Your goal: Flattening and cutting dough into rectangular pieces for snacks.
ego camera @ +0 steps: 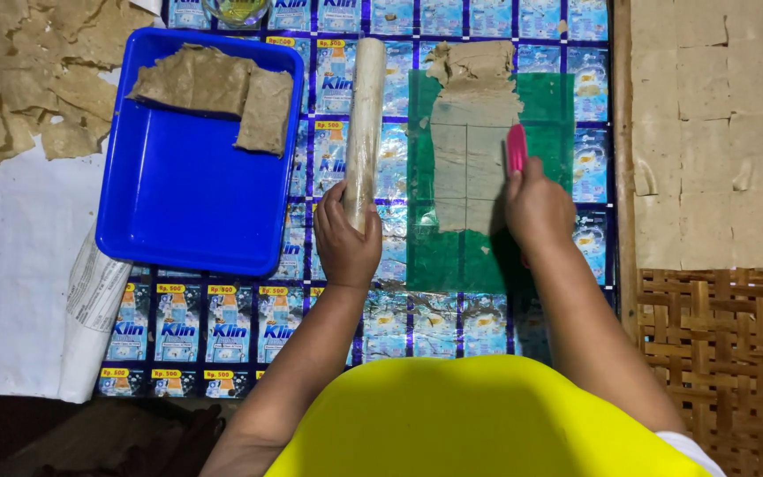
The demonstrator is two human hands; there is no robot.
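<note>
- The left hand [346,243] is closed around the near end of a rolling pin [364,124]; the pin runs away from the hand toward 12 o'clock and lies flat on the work surface.
- The right hand [536,208] is closed on a pink cutter [516,148], whose tip shows at 12 o'clock of the knuckles; the grip itself is hidden by the hand.
- The cutter rests on the right edge of a thin dough sheet [470,132], which lies at 11 o'clock of the right hand and at 2 o'clock of the left hand, between the pin and the cutter.
- The dough sheet is grey-beige, flat, ragged at its far end, and scored by straight lines into squares.
- Under the dough lies a green mat [439,256], smooth and rectangular.
- Under the mat is a sachet cover [222,322], glossy, made of joined blue wrappers.
- At 10 o'clock of the left hand sits a blue tray [178,212], rectangular plastic; it holds folded dough pieces [222,93] in its far part.
- At 2 o'clock of the right hand, cut dough squares [717,132] lie in rows on a woven rack [726,353].
- At 10 o'clock, beyond the tray, lie dough scraps [19,79], torn and irregular.
</note>
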